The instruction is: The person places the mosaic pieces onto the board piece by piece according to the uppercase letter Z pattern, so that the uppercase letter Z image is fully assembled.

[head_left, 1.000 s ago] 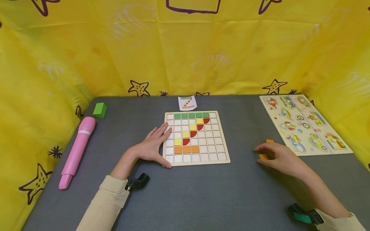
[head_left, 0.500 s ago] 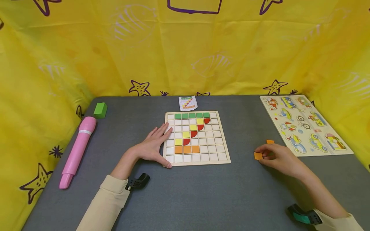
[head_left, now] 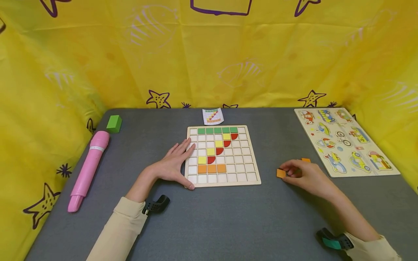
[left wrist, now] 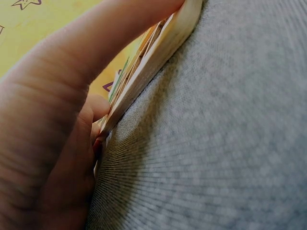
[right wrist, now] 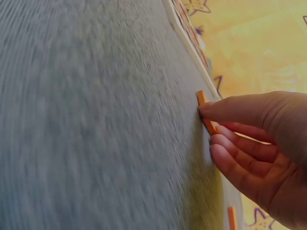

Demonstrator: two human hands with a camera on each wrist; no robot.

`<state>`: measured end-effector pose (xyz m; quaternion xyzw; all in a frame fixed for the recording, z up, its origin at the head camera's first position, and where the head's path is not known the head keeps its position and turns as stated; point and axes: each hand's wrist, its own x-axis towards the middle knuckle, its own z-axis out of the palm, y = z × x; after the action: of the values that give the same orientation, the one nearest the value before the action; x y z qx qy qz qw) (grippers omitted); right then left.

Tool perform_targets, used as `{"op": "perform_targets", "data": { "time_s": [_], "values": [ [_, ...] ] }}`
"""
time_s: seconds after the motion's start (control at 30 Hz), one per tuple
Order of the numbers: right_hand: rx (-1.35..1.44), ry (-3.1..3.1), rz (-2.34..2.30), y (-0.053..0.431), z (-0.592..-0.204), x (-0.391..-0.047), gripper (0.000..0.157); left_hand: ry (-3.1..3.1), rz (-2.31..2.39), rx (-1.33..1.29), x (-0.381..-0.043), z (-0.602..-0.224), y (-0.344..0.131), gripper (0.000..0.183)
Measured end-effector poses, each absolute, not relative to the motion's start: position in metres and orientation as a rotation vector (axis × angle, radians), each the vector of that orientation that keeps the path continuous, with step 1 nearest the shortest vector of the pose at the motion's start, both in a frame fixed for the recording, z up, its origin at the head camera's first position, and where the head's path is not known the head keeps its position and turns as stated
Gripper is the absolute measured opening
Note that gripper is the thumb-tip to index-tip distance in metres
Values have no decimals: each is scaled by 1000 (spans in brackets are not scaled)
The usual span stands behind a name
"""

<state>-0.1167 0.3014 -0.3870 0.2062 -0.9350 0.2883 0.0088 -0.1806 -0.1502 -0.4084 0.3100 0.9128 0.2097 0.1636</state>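
In the middle of the table lies a wooden grid board (head_left: 240, 168). Green tiles (head_left: 217, 130) line its top row, yellow square tiles (head_left: 210, 152) and red quarter-round tiles (head_left: 219, 151) step down diagonally, and three orange tiles (head_left: 212, 169) sit in a lower row. My left hand (head_left: 169, 167) rests with spread fingers along the board's left edge, thumb at the lower corner. To the right of the board, my right hand (head_left: 307, 176) pinches an orange square tile (head_left: 281, 173) between thumb and fingers, close over the table. Another orange tile (head_left: 305, 160) lies behind that hand.
A small pattern card (head_left: 213, 116) lies behind the board. At far right is a wooden picture puzzle (head_left: 346, 145) of vehicles. On the left are a pink microphone (head_left: 87, 170) and a green block (head_left: 114, 124). Yellow cloth (head_left: 202, 54) surrounds the table.
My right hand has taken the orange tile between thumb and fingers and moved left with it, toward the board. The left hand has stayed at the board's edge.
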Motion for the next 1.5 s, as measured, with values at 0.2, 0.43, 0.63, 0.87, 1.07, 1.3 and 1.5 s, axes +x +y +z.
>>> {"op": "perform_targets", "data": {
  "time_s": [0.2, 0.43, 0.63, 0.87, 1.07, 1.3, 1.5],
  "values": [
    [616, -2939, 987, 280, -390, -125, 27, 2605, 594, 883, -182, -409, -150, 139],
    [681, -2935, 1126, 248, -390, -134, 28, 2604, 598, 881, -181, -408, -150, 139],
    [752, -2941, 1187, 217, -388, -141, 25, 2614, 593, 882, -180, -408, -151, 139],
    [861, -2913, 1149, 193, -388, -147, 19, 2615, 594, 886, -180, -409, -150, 138],
    [915, -2890, 1135, 184, -388, -150, 17, 2615, 591, 894, -180, -409, -150, 138],
    [973, -2861, 1063, 179, -390, -153, 16, 2615, 610, 904, -178, -406, -148, 137],
    [976, -2840, 1071, 178, -392, -153, 16, 2615, 598, 889, -179, -407, -149, 138]
  ]
}}
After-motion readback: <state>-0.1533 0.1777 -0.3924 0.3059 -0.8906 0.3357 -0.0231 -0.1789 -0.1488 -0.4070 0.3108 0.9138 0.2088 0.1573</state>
